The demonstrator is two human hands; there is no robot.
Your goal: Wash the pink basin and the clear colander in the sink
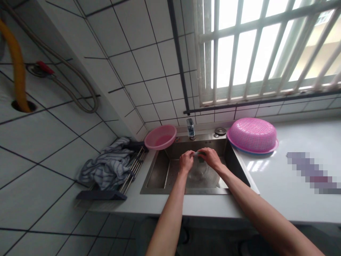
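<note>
- Centrally, a steel sink [157, 170] is set into the white tabletop [279, 185], close to its rear edge under the barred window [266, 49]
- Left hand [186, 160]: held over the sink basin, fingers curled shut on the left end of a small slender object [196, 153]
- Right hand [211, 157]: just beside the left, fingers closed around the right end of the same object, with a dark green bit showing beneath the knuckles; what the object is cannot be told at this size
- Small slender object: held between both hands above the middle of the basin, just in front of the tap
- Tap [190, 128]: short metal spout at the rear rim of the sink, directly behind the hands
- Round metal fitting [220, 131]: on the rear rim, right of the tap
- Pink bowl [160, 137]: upright at the sink's rear left corner, resting on the rim
- Pink perforated basket [252, 135]: turned upside down on the tabletop at the sink's rear right corner, a blue edge showing beneath it
- Striped cloth [110, 165]: crumpled over a metal rack [133, 169] at the tabletop's left end, against the tiled wall
- Yellow hose [17, 67] and grey hose [71, 89]: on the tiled wall far left, well apart from the sink
</note>
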